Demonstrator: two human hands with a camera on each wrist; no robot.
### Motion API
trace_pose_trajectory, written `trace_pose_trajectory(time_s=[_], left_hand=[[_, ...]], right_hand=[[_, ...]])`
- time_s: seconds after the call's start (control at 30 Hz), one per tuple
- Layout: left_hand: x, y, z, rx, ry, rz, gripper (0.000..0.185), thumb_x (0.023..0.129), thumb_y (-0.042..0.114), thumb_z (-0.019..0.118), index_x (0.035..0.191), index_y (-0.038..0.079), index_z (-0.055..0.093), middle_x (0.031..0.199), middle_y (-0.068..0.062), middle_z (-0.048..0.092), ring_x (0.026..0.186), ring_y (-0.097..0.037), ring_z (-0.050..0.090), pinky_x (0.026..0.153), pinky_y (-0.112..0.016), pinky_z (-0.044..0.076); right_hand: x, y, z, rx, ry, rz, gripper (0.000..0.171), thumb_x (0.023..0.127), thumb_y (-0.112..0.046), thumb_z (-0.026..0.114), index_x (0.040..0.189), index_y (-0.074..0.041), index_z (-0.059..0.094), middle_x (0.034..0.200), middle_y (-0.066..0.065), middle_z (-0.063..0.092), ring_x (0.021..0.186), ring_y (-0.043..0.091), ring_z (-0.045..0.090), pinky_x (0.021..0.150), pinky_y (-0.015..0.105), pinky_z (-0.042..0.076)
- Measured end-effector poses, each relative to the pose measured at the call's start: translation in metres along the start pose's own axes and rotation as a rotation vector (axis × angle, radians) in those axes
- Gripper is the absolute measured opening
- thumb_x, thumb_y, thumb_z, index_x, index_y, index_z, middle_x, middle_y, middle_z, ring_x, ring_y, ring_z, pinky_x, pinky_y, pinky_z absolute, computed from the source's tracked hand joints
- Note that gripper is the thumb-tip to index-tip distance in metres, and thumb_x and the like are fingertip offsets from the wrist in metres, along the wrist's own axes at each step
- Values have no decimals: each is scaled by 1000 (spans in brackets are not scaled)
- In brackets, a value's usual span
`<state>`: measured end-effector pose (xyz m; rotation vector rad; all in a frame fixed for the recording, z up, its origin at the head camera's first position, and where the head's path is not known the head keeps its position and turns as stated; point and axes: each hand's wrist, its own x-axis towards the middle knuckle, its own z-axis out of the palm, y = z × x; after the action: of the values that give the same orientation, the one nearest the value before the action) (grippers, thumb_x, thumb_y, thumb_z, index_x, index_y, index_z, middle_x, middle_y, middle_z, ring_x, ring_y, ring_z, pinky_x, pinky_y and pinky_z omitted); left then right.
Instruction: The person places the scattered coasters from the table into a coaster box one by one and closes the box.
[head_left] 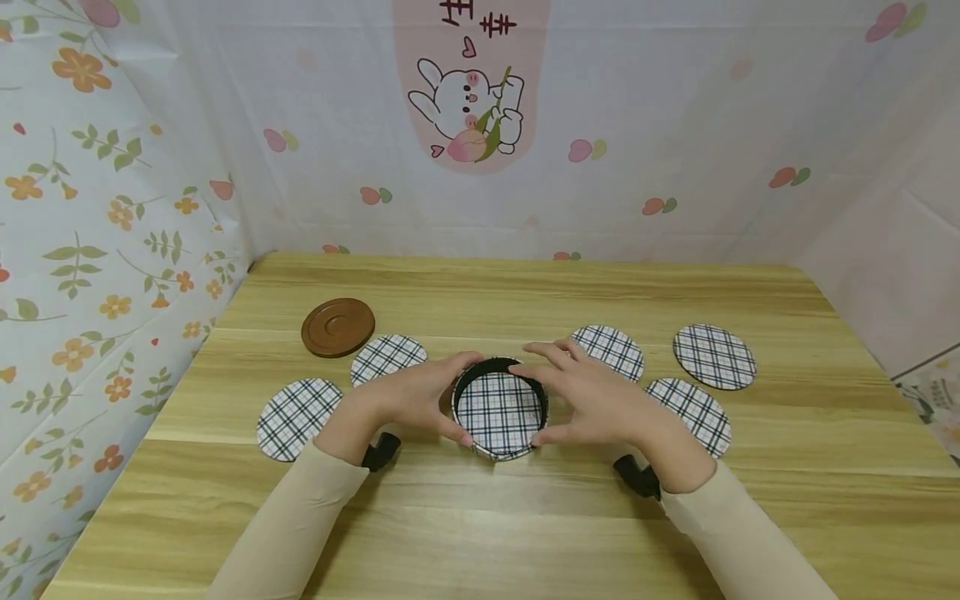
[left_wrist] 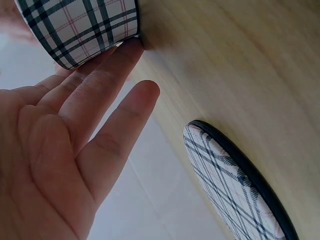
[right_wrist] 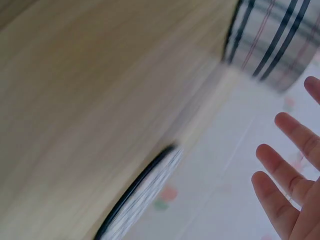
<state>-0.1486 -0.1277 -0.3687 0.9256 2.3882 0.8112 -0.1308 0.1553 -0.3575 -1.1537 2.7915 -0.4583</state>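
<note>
holder (head_left: pixel 500 410) at frame centre, between both hands — left hand (head_left: pixel 408 397) fingers straight against its wall, right hand (head_left: pixel 592 398) spread, touching far rim; equally near.

A round plaid holder (head_left: pixel 500 410) stands upright at the table's centre, its wall white with dark crossing lines and thin pink ones, its rim lined black inside. A plaid disc lies flat in its bottom. The left hand (head_left: pixel 408 398) rests against its wall at nine o'clock, fingers nearly straight, fingertips (left_wrist: pixel 131 50) touching the wall at its base. The right hand (head_left: pixel 592 400) cups it at three o'clock, fingers (right_wrist: pixel 280 162) spread.
</note>
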Motion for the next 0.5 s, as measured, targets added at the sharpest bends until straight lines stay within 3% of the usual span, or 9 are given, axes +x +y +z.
trace_pose_trajectory(time_s=[0.3, 0.5], left_hand=[[-1, 2, 0, 26, -2, -35, 112, 73, 44, 87, 157, 10, 21, 159, -12, 36, 144, -27, 38, 121, -45, 30], [-1, 4, 0, 9, -1, -39, 112, 73, 43, 87, 157, 10, 21, 159, -11, 35, 145, -27, 36, 121, -45, 29]], right_hand=[[-48, 39, -12, -18, 17, 138, 81, 78, -49, 80, 147, -20, 48, 155, 16, 37, 138, 49, 32, 99, 68, 43], [-70, 55, -19, -61, 21, 220, 80, 78, -48, 81, 146, -19, 49, 157, 18, 35, 138, 48, 32, 100, 72, 39]])
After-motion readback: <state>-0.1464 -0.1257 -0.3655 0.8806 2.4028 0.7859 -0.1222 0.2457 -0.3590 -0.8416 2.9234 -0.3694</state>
